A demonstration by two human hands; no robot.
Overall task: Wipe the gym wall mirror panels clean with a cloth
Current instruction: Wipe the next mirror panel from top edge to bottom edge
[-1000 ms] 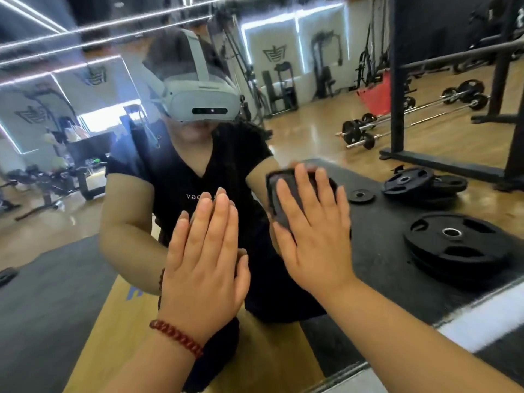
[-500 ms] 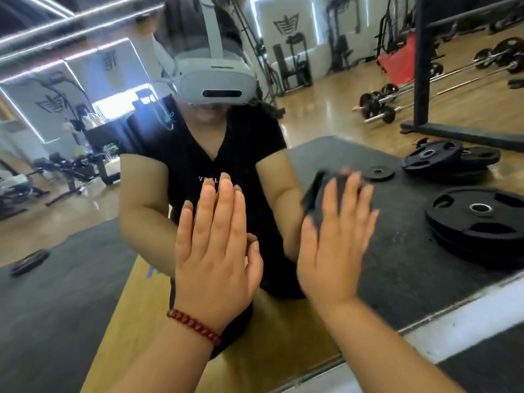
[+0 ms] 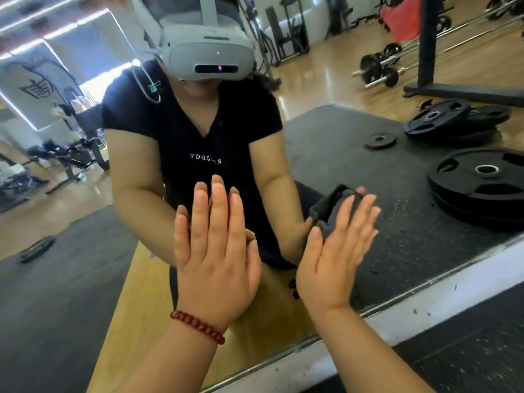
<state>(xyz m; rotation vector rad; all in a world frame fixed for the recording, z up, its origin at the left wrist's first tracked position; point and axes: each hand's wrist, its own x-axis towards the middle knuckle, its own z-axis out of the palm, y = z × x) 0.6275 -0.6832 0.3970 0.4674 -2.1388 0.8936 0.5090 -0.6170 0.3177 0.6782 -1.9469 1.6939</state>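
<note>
Wrists first: my left hand lies flat on the mirror, fingers straight, holding nothing. Just beside it my right hand presses the dark cloth to the glass with straight fingers. I judge the wiping mid-way on this low panel; I cannot tell which parts are clean. Beyond, reflected weight plates.

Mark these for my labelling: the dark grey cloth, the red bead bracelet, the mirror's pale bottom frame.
dark grey cloth (image 3: 326,215): head view, folded edge showing.
red bead bracelet (image 3: 197,326): head view, mid-strand.
mirror's pale bottom frame (image 3: 425,304): head view, bare stretch.
</note>
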